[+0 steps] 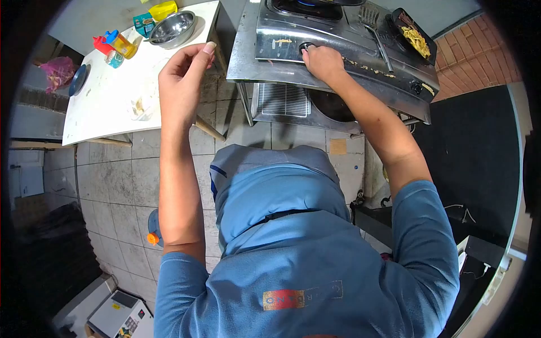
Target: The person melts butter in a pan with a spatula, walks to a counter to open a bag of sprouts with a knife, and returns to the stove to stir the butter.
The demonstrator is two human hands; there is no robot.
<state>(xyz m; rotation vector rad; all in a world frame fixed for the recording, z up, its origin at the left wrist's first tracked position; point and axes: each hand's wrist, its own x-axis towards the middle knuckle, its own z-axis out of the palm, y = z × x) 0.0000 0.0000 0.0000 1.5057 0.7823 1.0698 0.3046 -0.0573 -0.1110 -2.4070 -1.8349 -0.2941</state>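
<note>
My right hand [324, 63] grips the black control knob [306, 46] on the front panel of a steel gas stove [282, 46]. Blue flame glows at the burner [307, 12], partly under a dark pan [346, 1] cut off by the top edge. My left hand [180, 81] is raised in the air near the white table's right side, its fingers curled and thumb drawn against them. Nothing shows in it. A metal slotted turner [378, 42] lies on the stovetop, right of the burner.
On the white table [101, 121] stand a steel bowl [173, 29], a yellow squeeze bottle [125, 46], a red bottle [102, 45] and a clear plastic piece [141, 108]. A black tray of fries [416, 42] rests at the stove's right. A wire rack [283, 99] sits below.
</note>
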